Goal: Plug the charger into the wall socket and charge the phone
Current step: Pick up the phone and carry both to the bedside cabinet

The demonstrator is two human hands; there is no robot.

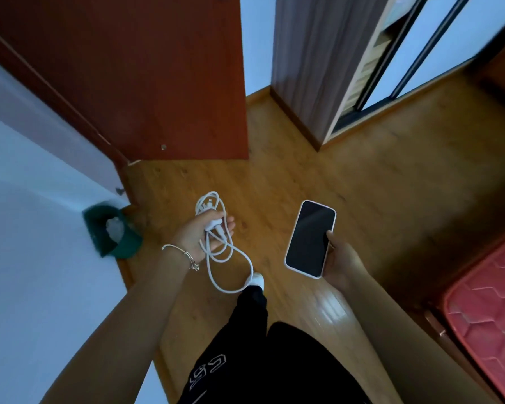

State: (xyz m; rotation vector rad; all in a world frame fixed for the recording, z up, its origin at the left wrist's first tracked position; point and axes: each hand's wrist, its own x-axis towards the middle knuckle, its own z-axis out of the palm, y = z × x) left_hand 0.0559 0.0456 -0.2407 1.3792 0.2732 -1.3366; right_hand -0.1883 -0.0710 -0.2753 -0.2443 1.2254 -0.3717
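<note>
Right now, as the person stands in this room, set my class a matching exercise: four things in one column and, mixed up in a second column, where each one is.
Column 1
1. phone
2. charger
3. green bin
4. mattress

Column 2
A. on the floor beside the white wall
B. held in the left hand
C. at the right edge of the view
D. held in the right hand

Pairs: 1-D, 2-B, 3-A, 4-C
</note>
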